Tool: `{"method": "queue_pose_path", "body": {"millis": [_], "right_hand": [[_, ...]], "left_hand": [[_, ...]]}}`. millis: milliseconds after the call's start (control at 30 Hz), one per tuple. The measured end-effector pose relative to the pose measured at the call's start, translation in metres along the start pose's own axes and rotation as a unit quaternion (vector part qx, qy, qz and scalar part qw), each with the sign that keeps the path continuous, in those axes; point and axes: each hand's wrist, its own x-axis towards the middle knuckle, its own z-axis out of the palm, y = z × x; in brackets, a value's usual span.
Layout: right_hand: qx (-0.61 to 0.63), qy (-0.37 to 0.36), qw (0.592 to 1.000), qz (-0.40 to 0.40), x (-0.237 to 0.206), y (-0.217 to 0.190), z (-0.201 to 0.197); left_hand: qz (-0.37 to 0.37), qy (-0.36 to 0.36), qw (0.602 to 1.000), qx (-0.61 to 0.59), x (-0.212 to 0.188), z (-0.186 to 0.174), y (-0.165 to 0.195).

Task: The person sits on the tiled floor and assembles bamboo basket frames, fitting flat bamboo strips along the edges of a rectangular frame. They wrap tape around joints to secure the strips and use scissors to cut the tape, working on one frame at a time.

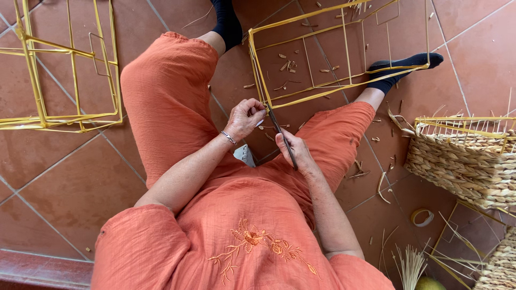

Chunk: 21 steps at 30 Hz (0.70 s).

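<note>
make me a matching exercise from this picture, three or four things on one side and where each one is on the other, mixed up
Things
1. left hand
2. right hand
3. woven basket
4. roll of tape

Places
A. on the floor tiles below the basket
B. gripping the corner of the yellow wire frame between the knees
C. at the right edge, with yellow wires sticking up from its rim
D. holding a thin dark tool against the frame's corner

Pairs: 1-B, 2-D, 3-C, 4-A
</note>
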Motion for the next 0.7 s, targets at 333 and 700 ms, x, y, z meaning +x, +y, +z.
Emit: {"method": "queue_pose_path", "body": {"millis": [333,700], "right_hand": [[0.058,-0.011,0.998,0.005,0.014,0.006,0.002],[0.194,-0.096,0.974,0.066,0.0,0.016,-0.001]], "left_hand": [[0.007,0.009,1.0,-0.001,0.001,0.0,-0.009],[-0.048,0.045,0.998,0.008,-0.004,-0.01,-0.01]]}}
